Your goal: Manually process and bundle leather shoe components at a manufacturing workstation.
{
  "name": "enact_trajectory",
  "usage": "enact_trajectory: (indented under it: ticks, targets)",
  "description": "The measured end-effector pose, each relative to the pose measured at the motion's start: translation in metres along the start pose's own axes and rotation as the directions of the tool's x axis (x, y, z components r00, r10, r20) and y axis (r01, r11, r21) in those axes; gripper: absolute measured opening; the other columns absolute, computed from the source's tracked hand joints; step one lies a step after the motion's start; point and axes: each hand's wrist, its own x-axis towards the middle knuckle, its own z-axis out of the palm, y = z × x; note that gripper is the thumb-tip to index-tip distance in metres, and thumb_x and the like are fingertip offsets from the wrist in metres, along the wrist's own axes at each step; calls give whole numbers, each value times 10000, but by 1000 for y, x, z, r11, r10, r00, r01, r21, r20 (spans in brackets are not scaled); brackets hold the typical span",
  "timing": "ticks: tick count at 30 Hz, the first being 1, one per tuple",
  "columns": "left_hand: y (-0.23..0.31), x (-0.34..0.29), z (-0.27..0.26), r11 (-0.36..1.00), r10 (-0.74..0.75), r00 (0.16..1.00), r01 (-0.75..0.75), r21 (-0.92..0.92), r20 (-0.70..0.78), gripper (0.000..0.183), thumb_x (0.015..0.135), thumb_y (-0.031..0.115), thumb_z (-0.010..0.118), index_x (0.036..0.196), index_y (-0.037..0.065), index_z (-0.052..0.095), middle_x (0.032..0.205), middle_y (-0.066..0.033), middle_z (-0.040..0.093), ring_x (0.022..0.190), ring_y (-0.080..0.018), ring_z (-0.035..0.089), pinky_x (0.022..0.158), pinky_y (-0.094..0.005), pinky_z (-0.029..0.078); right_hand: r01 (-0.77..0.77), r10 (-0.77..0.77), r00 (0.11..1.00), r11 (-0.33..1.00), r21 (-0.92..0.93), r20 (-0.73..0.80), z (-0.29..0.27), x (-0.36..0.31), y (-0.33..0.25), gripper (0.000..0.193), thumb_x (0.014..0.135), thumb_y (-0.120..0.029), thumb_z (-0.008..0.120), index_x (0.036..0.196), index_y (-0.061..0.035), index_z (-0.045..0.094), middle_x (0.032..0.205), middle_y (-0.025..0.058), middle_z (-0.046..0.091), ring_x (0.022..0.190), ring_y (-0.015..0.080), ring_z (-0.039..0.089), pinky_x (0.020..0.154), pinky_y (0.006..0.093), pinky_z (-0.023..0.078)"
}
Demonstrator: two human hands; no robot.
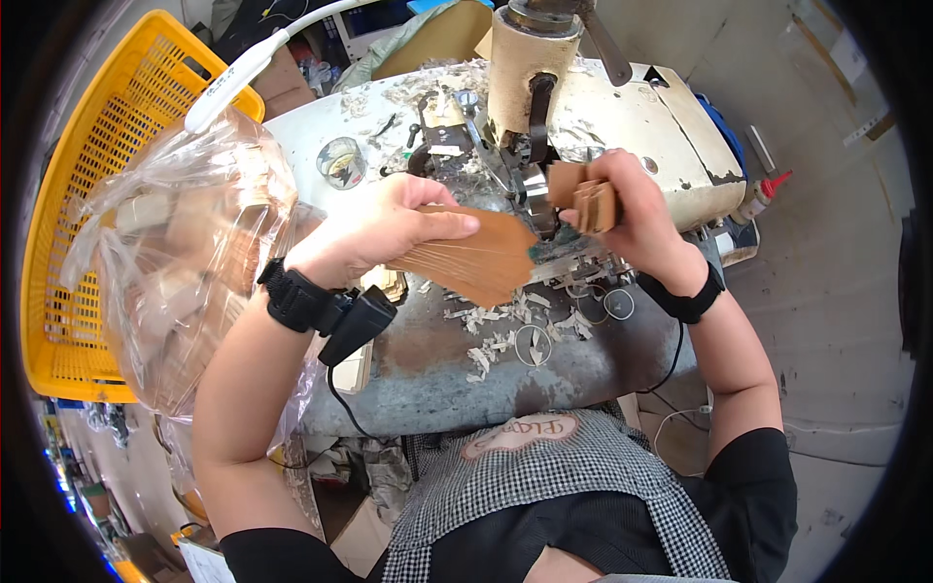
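Observation:
My left hand [394, 219] grips a fanned stack of flat brown leather-like pieces [476, 255], thumb on top and fingers underneath. The stack's far end points right, toward the metal parts of a cream-coloured machine [536, 68]. On the right, my right hand [637, 209] is closed around a smaller bundle of brown pieces [590, 202], some standing on edge. It is held just in front of the machine's working head, a little blurred. Each wrist wears a black strap. Pale stacked pieces [389, 284] lie partly hidden beneath my left hand.
A clear plastic bag of pieces [160, 301] leans against a yellow basket [97, 117] at left. Shreds [505, 340] and rubber bands [618, 304] litter the table. A clear cup [342, 162] stands behind my left hand, below a white lamp [238, 78]. A red-tipped bottle [760, 197] stands right.

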Motion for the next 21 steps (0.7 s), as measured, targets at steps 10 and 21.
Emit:
enact_trajectory:
  ticks: [10, 21]
  targets:
    - [10, 0, 8, 981, 17, 999, -8, 195, -48, 323, 884, 348, 732, 946, 33, 686, 710, 8, 619, 630, -45, 519, 540, -232, 414, 122, -120, 991, 992, -28, 61, 2, 12, -6, 546, 598, -1, 812, 1061, -73, 531, 1058, 111, 599, 1005, 339, 549, 843, 404, 470]
    - [13, 1, 3, 962, -107, 979, 146, 230, -173, 338, 907, 354, 706, 872, 19, 684, 711, 43, 630, 608, -32, 536, 569, -222, 439, 34, -40, 998, 993, 117, 49, 1, 8, -6, 479, 711, -51, 839, 1073, -44, 525, 1065, 99, 581, 951, 251, 580, 841, 337, 482]
